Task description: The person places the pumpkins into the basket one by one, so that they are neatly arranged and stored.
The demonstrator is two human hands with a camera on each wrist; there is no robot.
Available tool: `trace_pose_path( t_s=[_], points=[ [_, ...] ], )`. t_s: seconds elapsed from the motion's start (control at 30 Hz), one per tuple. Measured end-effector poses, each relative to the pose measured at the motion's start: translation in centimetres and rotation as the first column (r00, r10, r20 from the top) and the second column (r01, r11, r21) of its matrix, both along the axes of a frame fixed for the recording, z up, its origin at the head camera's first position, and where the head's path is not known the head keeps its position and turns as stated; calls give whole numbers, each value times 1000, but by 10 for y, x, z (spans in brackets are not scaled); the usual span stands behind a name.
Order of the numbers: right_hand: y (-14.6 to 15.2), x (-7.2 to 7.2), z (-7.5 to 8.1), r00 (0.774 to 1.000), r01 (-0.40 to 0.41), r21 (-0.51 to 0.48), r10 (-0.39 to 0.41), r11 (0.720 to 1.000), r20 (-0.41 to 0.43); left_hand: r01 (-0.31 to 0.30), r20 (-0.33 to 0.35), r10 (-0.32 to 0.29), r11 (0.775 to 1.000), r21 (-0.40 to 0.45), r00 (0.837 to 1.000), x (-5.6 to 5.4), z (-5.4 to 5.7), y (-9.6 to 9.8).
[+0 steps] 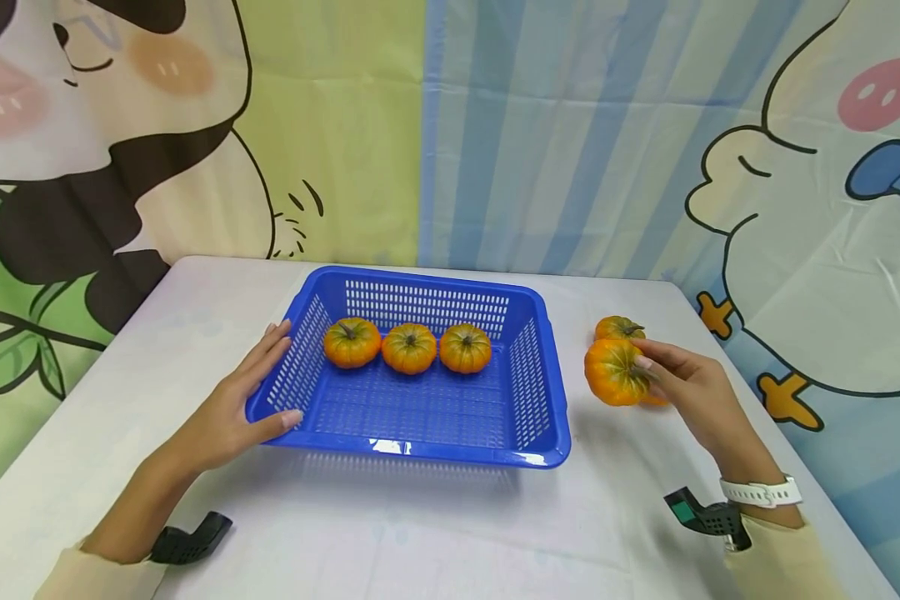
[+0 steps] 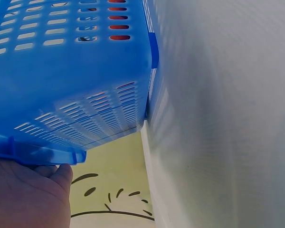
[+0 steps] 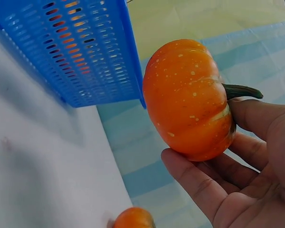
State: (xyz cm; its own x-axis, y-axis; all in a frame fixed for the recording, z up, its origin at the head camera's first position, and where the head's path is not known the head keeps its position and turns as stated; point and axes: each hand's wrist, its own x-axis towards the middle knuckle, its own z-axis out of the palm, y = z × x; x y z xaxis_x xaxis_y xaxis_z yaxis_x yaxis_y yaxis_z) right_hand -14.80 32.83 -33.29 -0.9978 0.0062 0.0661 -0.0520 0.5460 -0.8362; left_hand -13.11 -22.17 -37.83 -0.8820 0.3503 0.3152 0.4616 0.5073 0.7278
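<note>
My right hand (image 1: 686, 387) pinches a small orange pumpkin (image 1: 613, 372) near its stem, to the right of the blue plastic basket (image 1: 420, 450). In the right wrist view the held pumpkin (image 3: 185, 99) shows its dark green stem beside the thumb. My left hand (image 1: 228, 417) rests at the basket's left rim, fingers fairly straight along the edge and thumb over the front corner. Inside, along the back, sit three pumpkins in a row: left (image 1: 352, 342), middle (image 1: 408, 348) and right (image 1: 465, 348).
Behind the held pumpkin another pumpkin (image 1: 618, 327) is on the white table (image 1: 420, 533), and an orange edge (image 1: 654, 401) of one more shows beneath my right fingers. A cartoon-printed curtain (image 1: 555, 133) hangs beyond the table's back edge.
</note>
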Motion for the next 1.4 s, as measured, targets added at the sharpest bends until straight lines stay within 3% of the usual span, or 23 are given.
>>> trace_pose_path(
  t_s=[0.47,1.07,1.4],
  points=[
    [-35,-19,18,997,-56,-47,53,997,-53,-2,5,2,1000,-3,1000,0,1,0],
    [-80,-36,43,965,-248,-148,231,958,-123,-7,12,7,1000,-10,1000,0,0,0],
    [-99,-44,55,969,-246,-134,239,960,-68,-5,11,5,1000,-3,1000,0,3,0]
  ],
)
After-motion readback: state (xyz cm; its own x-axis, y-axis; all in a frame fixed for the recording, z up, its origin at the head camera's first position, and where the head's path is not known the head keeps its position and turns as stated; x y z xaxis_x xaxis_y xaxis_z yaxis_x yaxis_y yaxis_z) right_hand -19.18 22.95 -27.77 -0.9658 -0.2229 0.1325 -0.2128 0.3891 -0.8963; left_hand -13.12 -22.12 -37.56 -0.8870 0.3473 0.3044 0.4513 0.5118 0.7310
